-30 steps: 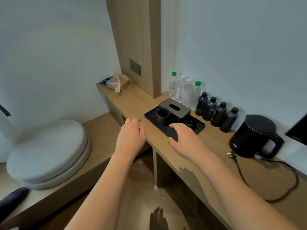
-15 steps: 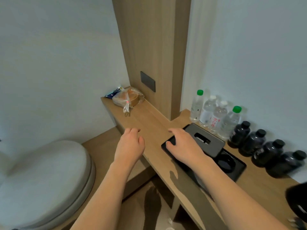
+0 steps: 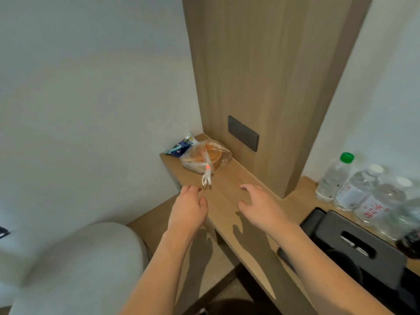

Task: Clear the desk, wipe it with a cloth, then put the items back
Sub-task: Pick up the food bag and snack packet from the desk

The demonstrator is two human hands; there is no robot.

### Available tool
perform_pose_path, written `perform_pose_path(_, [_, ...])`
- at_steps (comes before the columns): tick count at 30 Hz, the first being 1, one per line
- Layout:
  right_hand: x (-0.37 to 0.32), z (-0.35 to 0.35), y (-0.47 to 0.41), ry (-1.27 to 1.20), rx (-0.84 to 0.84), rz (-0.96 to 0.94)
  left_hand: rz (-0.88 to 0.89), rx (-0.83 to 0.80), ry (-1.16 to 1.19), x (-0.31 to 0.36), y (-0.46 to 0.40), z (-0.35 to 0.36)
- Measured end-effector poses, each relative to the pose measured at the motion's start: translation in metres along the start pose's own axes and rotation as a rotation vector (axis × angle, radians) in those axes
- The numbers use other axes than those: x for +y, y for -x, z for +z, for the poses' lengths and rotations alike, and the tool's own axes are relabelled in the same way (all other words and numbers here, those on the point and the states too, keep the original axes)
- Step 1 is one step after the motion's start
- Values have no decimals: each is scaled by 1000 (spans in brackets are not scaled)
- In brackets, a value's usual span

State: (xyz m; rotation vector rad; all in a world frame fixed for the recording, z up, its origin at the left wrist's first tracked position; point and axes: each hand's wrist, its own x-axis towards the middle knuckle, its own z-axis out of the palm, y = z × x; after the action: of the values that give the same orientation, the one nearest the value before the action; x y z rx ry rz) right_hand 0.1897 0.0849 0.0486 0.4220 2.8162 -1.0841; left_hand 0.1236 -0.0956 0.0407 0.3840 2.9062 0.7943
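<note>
— Where are the hands? 
— The left hand and right hand hover over the wooden surface, each grip apart, fingers loosely curled, holding nothing.

— And the items? 
— A clear bag of food lies near the far end; water bottles and a black tray stand at right.

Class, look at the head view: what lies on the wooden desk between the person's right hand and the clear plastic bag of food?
Only bare wooden desk separates the right hand from the clear plastic bag of food.
</note>
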Motion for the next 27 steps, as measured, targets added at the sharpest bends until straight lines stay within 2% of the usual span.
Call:
perform_pose_path(4, [-54,25,-53,3,22,38,-16,21,45,-49,-62,-38])
perform_pose_path(8, [-83,40,-94,-7,33,64,-47,-5,100,-81,-112,-45])
perform_pose_path(15, [-76,59,-155,-13,3,201,-64,-199,117,-112,-164,-10])
perform_pose_path(18, [-78,57,-186,-61,9,201,-93,-195,109,-126,-186,-21])
perform_pose_path(23, [-77,57,-249,-208,26,261,-92,-84,51,-143,-255,-39])
perform_pose_path(27, [-63,80,-310,-247,43,282,-61,-89,33,-145,-314,-37])
